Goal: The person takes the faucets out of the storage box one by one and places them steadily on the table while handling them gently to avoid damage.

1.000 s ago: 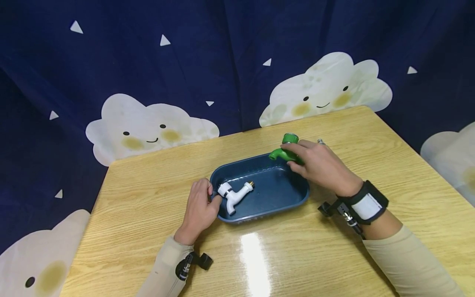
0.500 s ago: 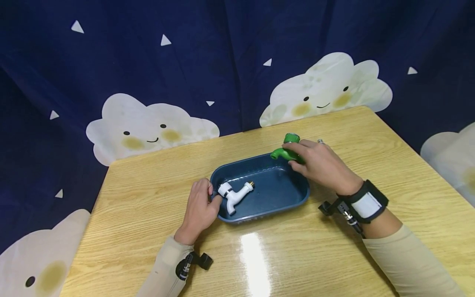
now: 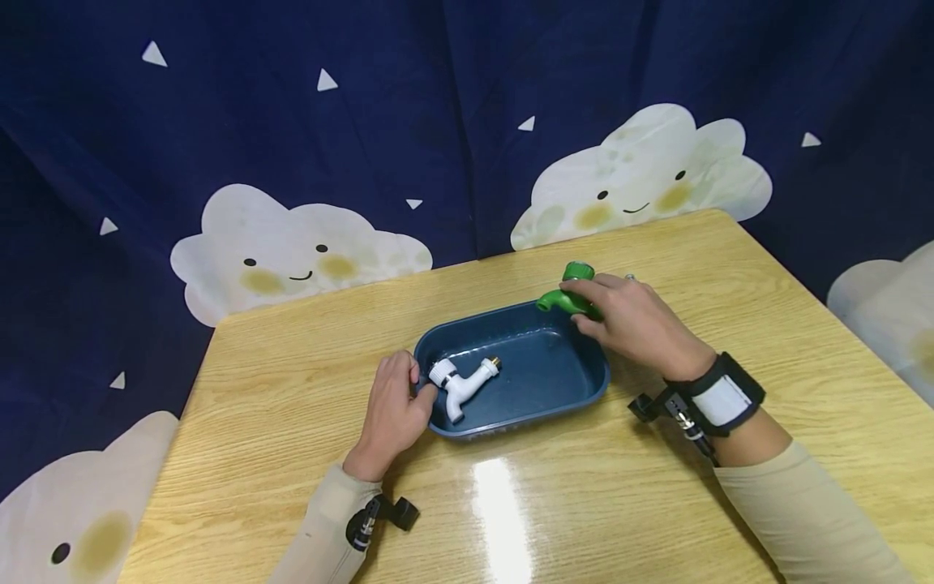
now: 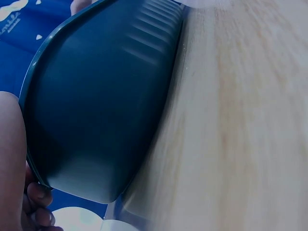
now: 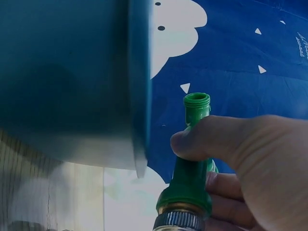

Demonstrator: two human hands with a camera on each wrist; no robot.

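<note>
In the head view, my right hand (image 3: pixel 633 323) holds a green plastic tap (image 3: pixel 565 302) over the far right rim of a dark blue oblong basin (image 3: pixel 511 423). My thumb presses on the tap's body (image 5: pixel 182 180) in the right wrist view, with fingers behind it. The tap's knob points up and its spout points left. My left hand (image 3: pixel 394 414) grips the basin's left end, thumb at the rim and fingers curled outside it. A white tap (image 3: pixel 467 388) with a brass-coloured threaded end lies inside the basin's left half. Part of the green tap is hidden by my hand.
A small silvery piece (image 3: pixel 630 277) shows just behind my right hand, mostly hidden. Everything rests on a wooden table (image 3: pixel 306 349). Its far edge meets a dark blue curtain (image 3: pixel 467 105) with printed clouds.
My right hand has shifted slightly to the right with the green tap, covering more of the silvery piece. The left hand, basin and white tap have stayed in place.
</note>
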